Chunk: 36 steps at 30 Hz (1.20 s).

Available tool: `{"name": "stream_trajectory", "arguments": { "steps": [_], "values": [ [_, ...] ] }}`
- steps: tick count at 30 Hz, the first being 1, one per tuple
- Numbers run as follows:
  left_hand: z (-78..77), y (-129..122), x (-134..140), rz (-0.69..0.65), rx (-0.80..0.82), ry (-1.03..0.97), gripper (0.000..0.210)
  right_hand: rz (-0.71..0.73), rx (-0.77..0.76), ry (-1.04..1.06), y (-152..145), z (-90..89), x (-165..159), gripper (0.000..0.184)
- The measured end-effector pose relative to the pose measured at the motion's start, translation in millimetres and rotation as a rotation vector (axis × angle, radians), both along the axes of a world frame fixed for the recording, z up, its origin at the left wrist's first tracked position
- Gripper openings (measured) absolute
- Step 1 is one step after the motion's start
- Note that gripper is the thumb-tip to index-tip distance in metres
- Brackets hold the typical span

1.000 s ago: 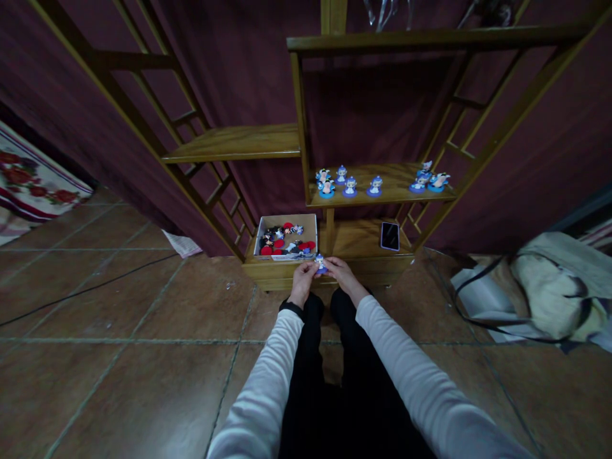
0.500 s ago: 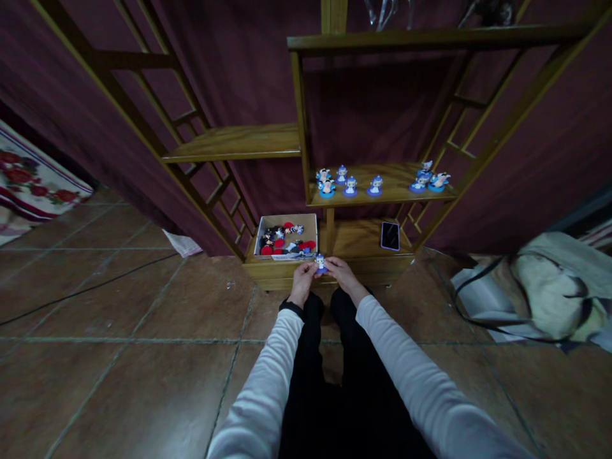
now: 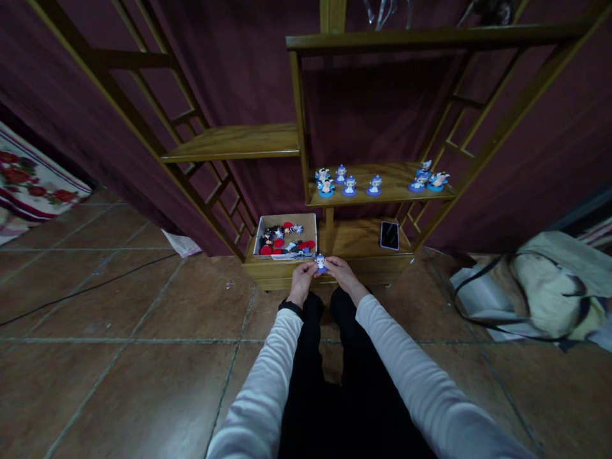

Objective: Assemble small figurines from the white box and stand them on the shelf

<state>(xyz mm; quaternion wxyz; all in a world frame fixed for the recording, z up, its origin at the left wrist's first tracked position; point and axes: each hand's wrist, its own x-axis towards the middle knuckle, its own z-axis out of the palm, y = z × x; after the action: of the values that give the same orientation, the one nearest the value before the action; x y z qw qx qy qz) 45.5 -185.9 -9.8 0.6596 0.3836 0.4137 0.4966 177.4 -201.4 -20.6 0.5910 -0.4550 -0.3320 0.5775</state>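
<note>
Between my two hands is a small white and purple figurine (image 3: 320, 262) on a purple base, held upright in front of the low shelf. My left hand (image 3: 302, 280) grips its left side with closed fingers. On the other side, my right hand (image 3: 342, 272) pinches it too. Just beyond my left hand stands an open cardboard box (image 3: 308, 224) with several figurines on red bases (image 3: 278, 243) jumbled inside. On the shelf above, several similar figurines (image 3: 349, 185) stand upright in small groups.
A dark phone (image 3: 389, 235) lies on the lower right shelf (image 3: 354, 237) of the wooden unit. A pale bag (image 3: 549, 287) with a black strap rests on the tiled floor at right. A black cable (image 3: 86, 290) crosses the floor at left.
</note>
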Motion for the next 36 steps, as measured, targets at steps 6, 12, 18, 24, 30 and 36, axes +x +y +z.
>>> {"name": "stream_trajectory", "arguments": {
  "steps": [6,12,18,24,30,36],
  "values": [
    [1.6,0,0,0.002,-0.009,0.006,0.024,-0.002,-0.011,0.009,1,-0.6,0,0.036],
    [1.3,1,0,0.002,-0.017,-0.026,0.022,0.003,-0.009,0.011,0,-0.4,1,0.034],
    [-0.2,1,0,0.0,-0.012,-0.044,0.025,0.08,0.012,0.019,-4,9.2,0,0.034],
    [1.5,0,0,-0.014,-0.021,-0.009,0.026,0.056,-0.013,-0.011,-5,12.9,-2,0.035],
    [4.8,-1,0,-0.016,-0.025,0.013,0.024,0.024,-0.021,-0.066,-4,11.7,-4,0.035],
    [2.5,0,0,-0.009,-0.022,0.036,0.022,0.016,0.008,-0.095,-4,11.3,-4,0.036]
  ]
}}
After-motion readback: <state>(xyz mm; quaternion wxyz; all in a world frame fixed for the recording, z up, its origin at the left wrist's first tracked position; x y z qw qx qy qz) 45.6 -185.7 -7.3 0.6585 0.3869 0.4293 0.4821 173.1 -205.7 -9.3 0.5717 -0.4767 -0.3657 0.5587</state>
